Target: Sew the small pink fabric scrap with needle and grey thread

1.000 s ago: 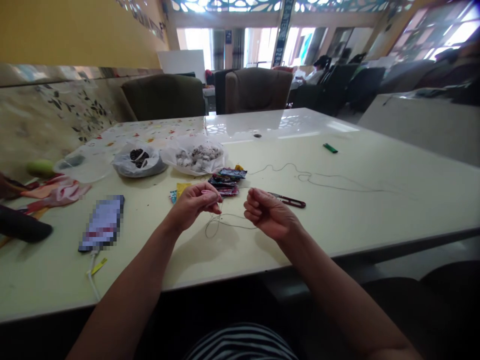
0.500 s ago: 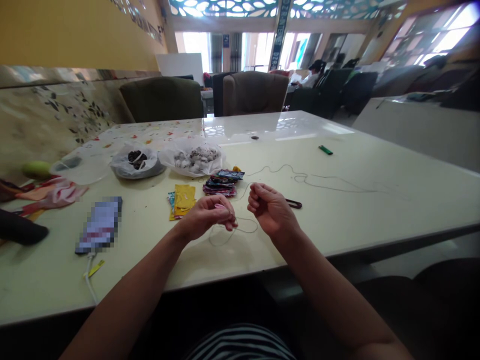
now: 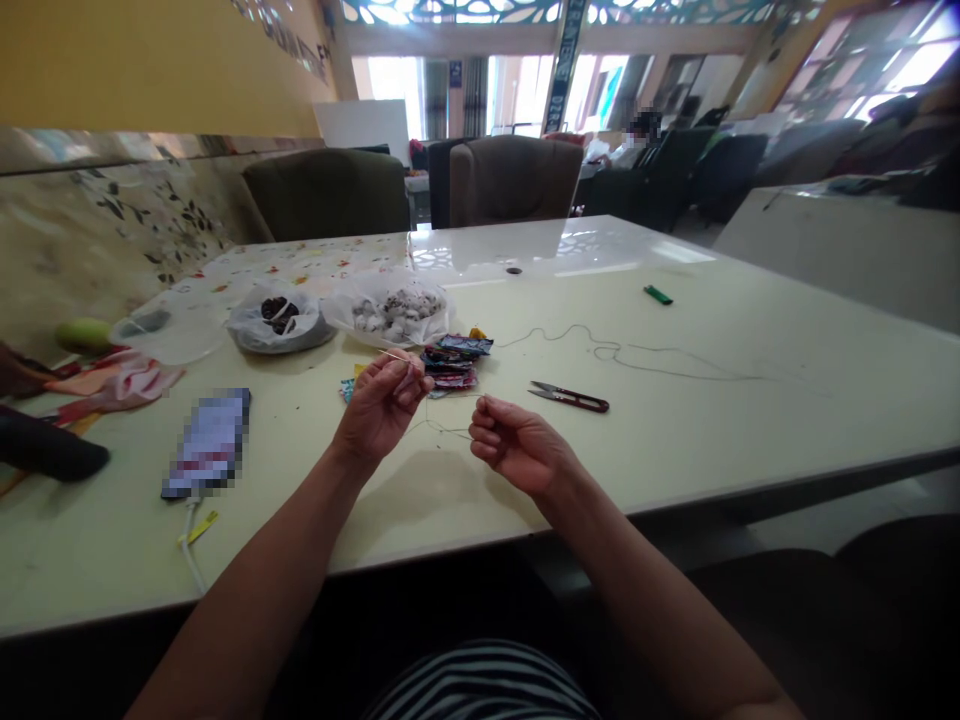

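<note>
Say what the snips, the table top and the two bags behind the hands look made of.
Snips: dark metal blades with red handles, probably plastic-coated. Table top: glossy cream surface, glass or lacquer by the sharp window reflections. Bags: thin translucent plastic film, crinkled, with the contents showing through.

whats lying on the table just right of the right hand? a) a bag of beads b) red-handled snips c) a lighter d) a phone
b: the red-handled snips lie flat on the table just beyond and right of the right hand, not touched by it; the green lighter lies much farther off.
</note>
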A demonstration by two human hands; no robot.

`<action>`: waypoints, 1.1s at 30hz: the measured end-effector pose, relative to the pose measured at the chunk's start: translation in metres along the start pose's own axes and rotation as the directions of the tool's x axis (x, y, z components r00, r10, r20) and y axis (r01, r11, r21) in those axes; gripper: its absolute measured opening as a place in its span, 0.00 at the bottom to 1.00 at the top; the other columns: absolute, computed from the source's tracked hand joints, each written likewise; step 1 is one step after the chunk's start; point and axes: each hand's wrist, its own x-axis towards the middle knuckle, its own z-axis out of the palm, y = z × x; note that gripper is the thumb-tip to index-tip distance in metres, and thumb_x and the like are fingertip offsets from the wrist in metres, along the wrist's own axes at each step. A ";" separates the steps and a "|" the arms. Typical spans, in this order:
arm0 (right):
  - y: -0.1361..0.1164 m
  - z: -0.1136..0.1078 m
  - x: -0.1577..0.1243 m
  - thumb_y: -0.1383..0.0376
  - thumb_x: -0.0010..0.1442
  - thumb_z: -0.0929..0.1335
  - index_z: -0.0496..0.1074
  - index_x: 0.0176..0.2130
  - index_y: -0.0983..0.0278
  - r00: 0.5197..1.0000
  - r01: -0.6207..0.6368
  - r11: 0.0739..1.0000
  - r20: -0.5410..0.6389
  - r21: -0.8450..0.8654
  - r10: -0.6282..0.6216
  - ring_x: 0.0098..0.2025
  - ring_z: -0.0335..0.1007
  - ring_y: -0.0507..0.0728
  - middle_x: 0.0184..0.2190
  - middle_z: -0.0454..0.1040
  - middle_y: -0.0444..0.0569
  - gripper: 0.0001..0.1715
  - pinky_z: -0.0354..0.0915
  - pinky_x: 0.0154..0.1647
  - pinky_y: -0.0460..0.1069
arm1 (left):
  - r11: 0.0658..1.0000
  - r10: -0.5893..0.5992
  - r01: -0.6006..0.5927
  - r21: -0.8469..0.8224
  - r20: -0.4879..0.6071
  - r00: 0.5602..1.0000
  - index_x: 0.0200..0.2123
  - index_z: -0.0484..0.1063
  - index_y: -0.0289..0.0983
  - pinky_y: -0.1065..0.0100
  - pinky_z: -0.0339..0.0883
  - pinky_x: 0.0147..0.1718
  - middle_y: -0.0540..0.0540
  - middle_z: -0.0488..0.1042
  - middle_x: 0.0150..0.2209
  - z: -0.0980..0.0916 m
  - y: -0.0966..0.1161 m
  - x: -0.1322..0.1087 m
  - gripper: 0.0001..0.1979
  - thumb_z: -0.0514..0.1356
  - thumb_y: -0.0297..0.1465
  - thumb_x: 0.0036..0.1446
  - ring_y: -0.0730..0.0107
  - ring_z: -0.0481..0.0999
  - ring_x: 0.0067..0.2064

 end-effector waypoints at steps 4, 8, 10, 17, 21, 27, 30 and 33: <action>0.001 0.011 -0.007 0.65 0.54 0.78 0.69 0.31 0.63 0.995 0.057 0.992 0.070 0.117 -0.065 0.20 0.41 0.46 0.20 0.52 0.35 0.14 0.46 0.17 0.42 | 0.997 -0.020 0.012 0.077 0.107 0.994 0.27 0.74 0.34 0.74 0.70 0.30 0.52 0.70 0.26 0.003 -0.008 -0.003 0.10 0.72 0.31 0.52 0.84 0.61 0.22; 0.012 0.021 -0.002 0.62 0.46 0.80 0.74 0.33 0.63 0.978 0.207 0.972 -0.007 0.112 -0.207 0.18 0.40 0.45 0.17 0.53 0.34 0.17 0.42 0.17 0.43 | 0.988 -0.116 0.098 0.120 0.154 0.981 0.28 0.74 0.34 0.72 0.70 0.30 0.51 0.71 0.26 0.009 -0.016 -0.008 0.11 0.71 0.33 0.52 0.82 0.62 0.22; 0.017 0.021 0.004 0.59 0.46 0.80 0.78 0.34 0.63 0.933 0.346 0.937 -0.088 -0.039 -0.348 0.18 0.45 0.45 0.17 0.59 0.36 0.16 0.43 0.18 0.44 | 0.985 -0.152 0.134 0.110 0.171 0.974 0.29 0.74 0.34 0.71 0.70 0.30 0.51 0.70 0.26 0.011 -0.019 -0.010 0.11 0.71 0.33 0.52 0.82 0.62 0.22; 0.014 0.006 0.007 0.63 0.60 0.73 0.82 0.33 0.60 0.704 0.550 0.308 0.233 -0.777 -0.671 0.28 0.65 0.53 0.26 0.72 0.46 0.06 0.60 0.31 0.50 | 0.993 -0.117 0.114 0.034 0.115 0.986 0.28 0.72 0.34 0.74 0.69 0.29 0.51 0.69 0.27 0.009 -0.015 -0.007 0.13 0.73 0.33 0.50 0.84 0.60 0.22; 0.006 0.002 0.001 0.67 0.64 0.69 0.78 0.31 0.60 0.625 0.603 0.000 0.472 -0.798 -0.622 0.37 0.70 0.56 0.34 0.72 0.49 0.09 0.64 0.39 0.51 | 0.996 -0.091 0.090 0.008 0.070 0.993 0.28 0.73 0.34 0.76 0.68 0.29 0.53 0.66 0.25 0.005 -0.011 -0.004 0.11 0.72 0.31 0.51 0.84 0.60 0.23; 0.000 0.005 0.001 0.71 0.62 0.67 0.68 0.26 0.62 0.642 0.562 -0.120 0.523 -0.819 -0.561 0.35 0.66 0.54 0.32 0.68 0.48 0.12 0.62 0.38 0.50 | 0.995 -0.093 0.092 0.026 0.063 0.994 0.28 0.72 0.34 0.75 0.70 0.29 0.53 0.67 0.26 0.004 -0.012 -0.004 0.13 0.73 0.32 0.50 0.84 0.61 0.23; -0.001 0.009 0.000 0.73 0.58 0.69 0.66 0.25 0.62 0.690 0.528 -0.042 0.457 -0.848 -0.561 0.32 0.65 0.53 0.30 0.67 0.46 0.13 0.60 0.35 0.49 | 0.996 -0.085 0.083 0.028 0.063 0.994 0.27 0.72 0.34 0.76 0.69 0.29 0.53 0.67 0.25 0.004 -0.012 -0.003 0.13 0.73 0.32 0.50 0.84 0.61 0.23; -0.002 0.011 -0.001 0.73 0.56 0.71 0.65 0.23 0.63 0.729 0.509 0.044 0.403 -0.860 -0.554 0.31 0.63 0.52 0.29 0.66 0.44 0.14 0.58 0.34 0.49 | 0.996 -0.084 0.082 0.027 0.054 0.995 0.27 0.73 0.33 0.76 0.69 0.29 0.52 0.68 0.26 0.002 -0.012 -0.002 0.12 0.73 0.31 0.51 0.84 0.62 0.23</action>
